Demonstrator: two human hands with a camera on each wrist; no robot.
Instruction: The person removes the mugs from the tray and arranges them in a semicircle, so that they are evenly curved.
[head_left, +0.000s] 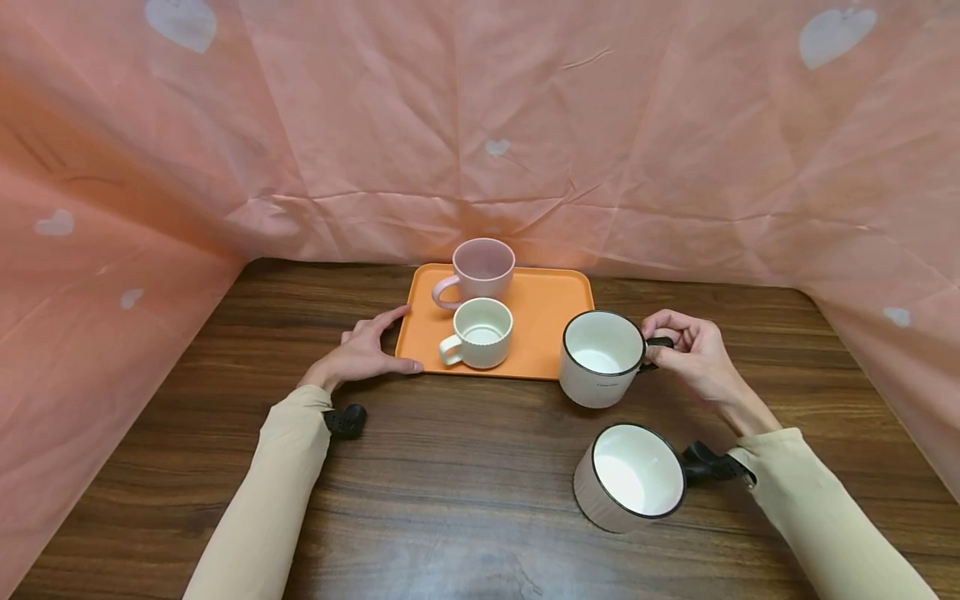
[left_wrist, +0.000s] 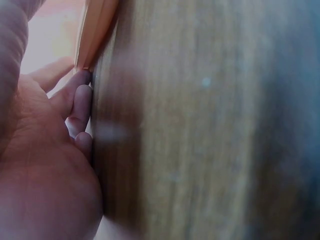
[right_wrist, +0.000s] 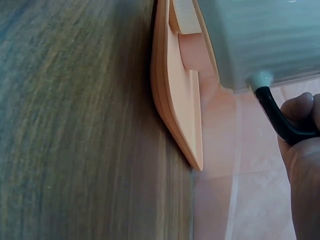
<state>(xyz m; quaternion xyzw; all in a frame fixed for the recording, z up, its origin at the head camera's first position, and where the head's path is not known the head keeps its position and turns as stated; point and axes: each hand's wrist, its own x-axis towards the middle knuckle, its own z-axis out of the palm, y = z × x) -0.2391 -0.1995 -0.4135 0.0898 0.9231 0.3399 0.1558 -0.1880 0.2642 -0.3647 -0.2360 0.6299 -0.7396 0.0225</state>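
Observation:
My right hand [head_left: 693,354] pinches the black handle [right_wrist: 275,115] of a white mug [head_left: 588,379] with a black rim. That mug hangs above the right front corner of an orange tray [head_left: 543,321], a gap showing below it in the right wrist view. My left hand [head_left: 360,354] rests at the tray's left end, thumb at the front corner and index finger along the side edge; its other fingers [left_wrist: 82,102] lie low by the table. On the tray's left half stand a pink mug [head_left: 480,279] and, in front of it, a small cream mug [head_left: 487,346], handles leftward.
A second white mug [head_left: 596,492] with a black rim, ribbed outside, stands on the dark wooden table [head_left: 420,475], nearer than the tray, close to my right sleeve [head_left: 810,500]. Pink cloth [head_left: 555,125] with white hearts hangs behind and at both sides.

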